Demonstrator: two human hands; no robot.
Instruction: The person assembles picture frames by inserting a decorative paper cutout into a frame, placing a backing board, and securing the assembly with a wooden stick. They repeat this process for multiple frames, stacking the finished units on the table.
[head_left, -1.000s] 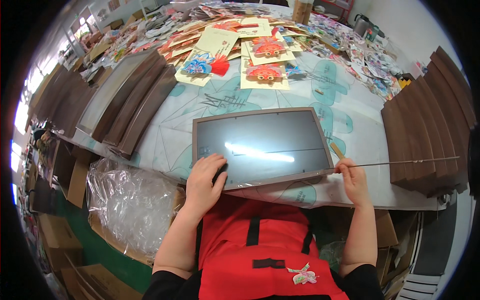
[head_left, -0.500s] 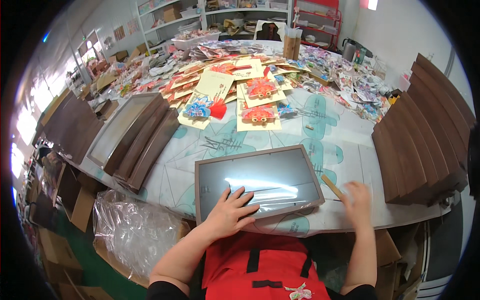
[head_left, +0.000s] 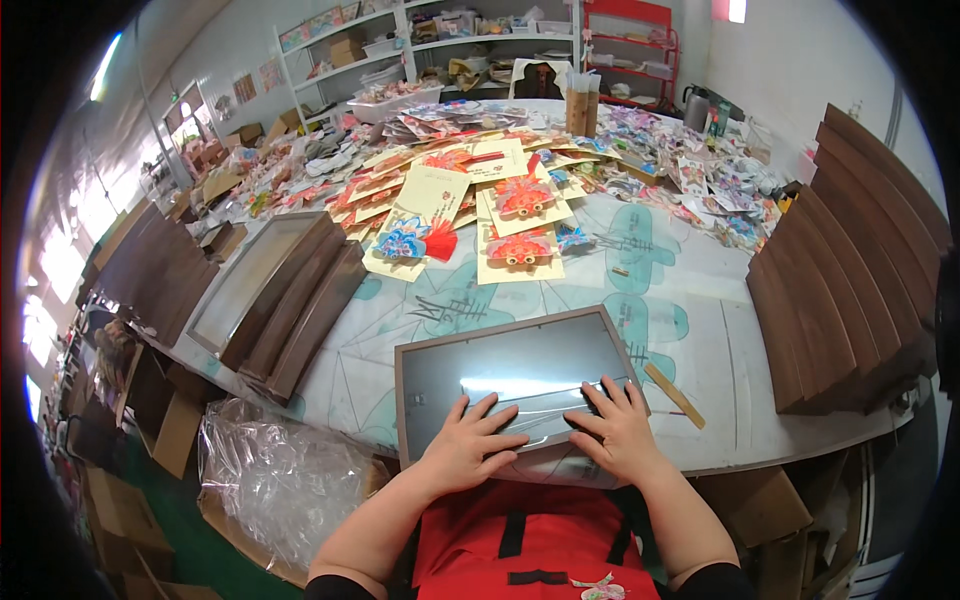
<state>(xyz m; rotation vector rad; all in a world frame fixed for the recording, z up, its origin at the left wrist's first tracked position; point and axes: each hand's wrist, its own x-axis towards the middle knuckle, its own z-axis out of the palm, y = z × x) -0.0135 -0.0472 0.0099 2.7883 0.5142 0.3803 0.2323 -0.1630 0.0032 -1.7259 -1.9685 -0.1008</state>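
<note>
A brown rectangular picture frame (head_left: 520,350) with a shiny dark grey panel lies near the table's front edge, slightly turned. My left hand (head_left: 465,440) rests on the panel's lower left part, fingers spread. My right hand (head_left: 617,425) lies on its lower right part, its fingers also apart and nothing gripped. Just right of the frame, a flat yellowish strip (head_left: 675,395) lies on the table, apart from my right hand. The panel reflects a bright light.
Brown frames stand stacked at the left (head_left: 310,300) and the right (head_left: 850,300). Cream cards with red and blue fish ornaments (head_left: 520,250) are heaped beyond the frame. Clear plastic wrap (head_left: 280,480) fills a carton below the table's left edge.
My right hand has let go of the yellowish strip, leaving it on the table, and has moved left onto the panel. My left hand stays on the panel.
</note>
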